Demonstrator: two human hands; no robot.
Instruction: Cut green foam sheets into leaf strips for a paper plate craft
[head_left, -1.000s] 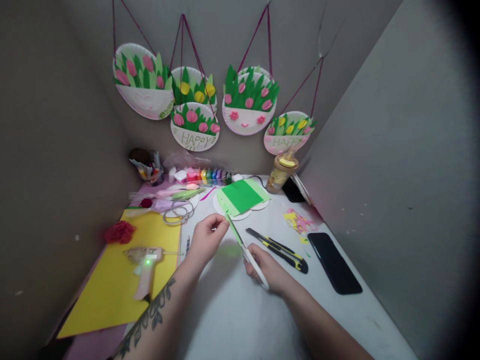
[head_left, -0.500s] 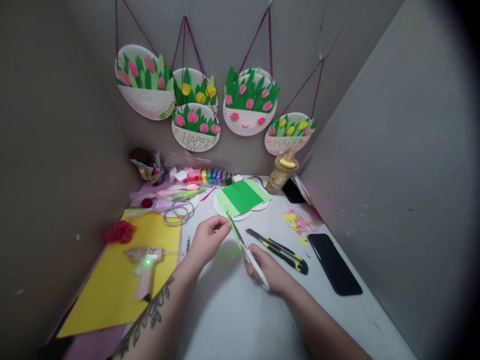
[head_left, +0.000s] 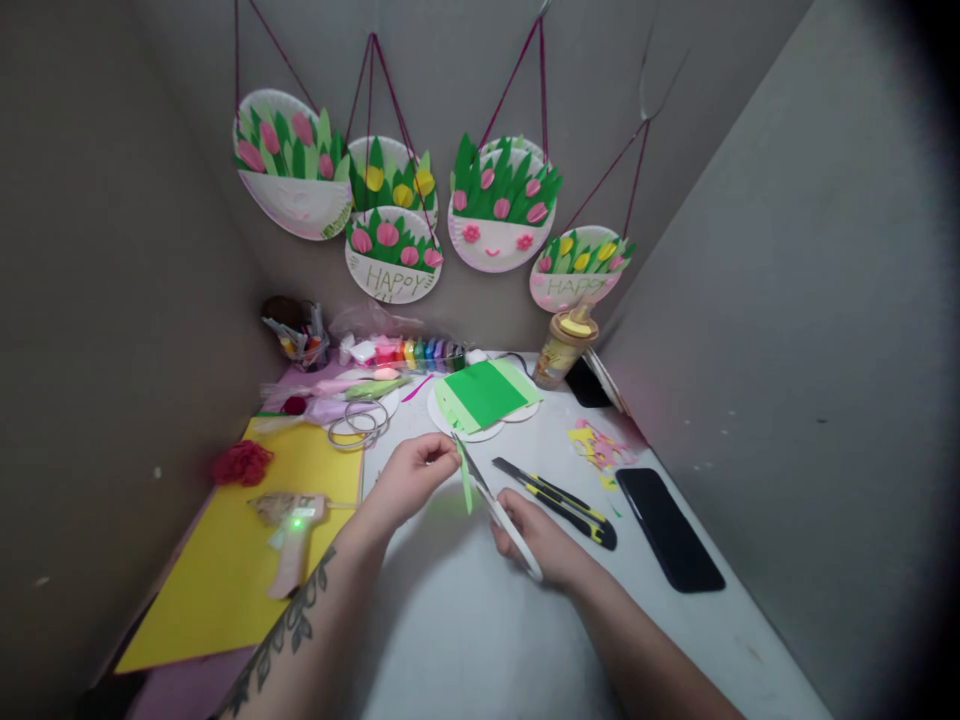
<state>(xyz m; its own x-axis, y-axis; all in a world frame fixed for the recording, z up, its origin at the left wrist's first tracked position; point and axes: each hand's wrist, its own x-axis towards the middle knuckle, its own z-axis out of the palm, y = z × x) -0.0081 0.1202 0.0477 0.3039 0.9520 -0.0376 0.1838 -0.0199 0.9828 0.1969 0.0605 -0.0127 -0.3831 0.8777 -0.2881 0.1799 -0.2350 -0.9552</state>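
Between thumb and fingers, my left hand (head_left: 420, 472) pinches a narrow strip of light green paper (head_left: 466, 482) that hangs down over the table. My right hand (head_left: 529, 535) is closed round the white handles of a pair of scissors (head_left: 480, 480). The scissors' blades point up and to the left, alongside the paper strip and near my left fingertips. Just beyond the blade tips lie green paper sheets (head_left: 486, 393), dark over light, on white round plates (head_left: 480, 434). A black and yellow utility knife (head_left: 559, 503) rests to the right of the scissors.
A pink glue gun (head_left: 296, 545) with a green light lies on yellow sheets (head_left: 202, 580) at left. At right are a phone (head_left: 670, 530), paper scraps (head_left: 600, 445) and a cup (head_left: 562, 350). Decorated paper plates (head_left: 502, 245) hang on the wall, above clay packs (head_left: 420, 353).
The green strip now hangs lower and shows more clearly below the blades. The scissors look slightly shifted, and both hands stay almost in place.
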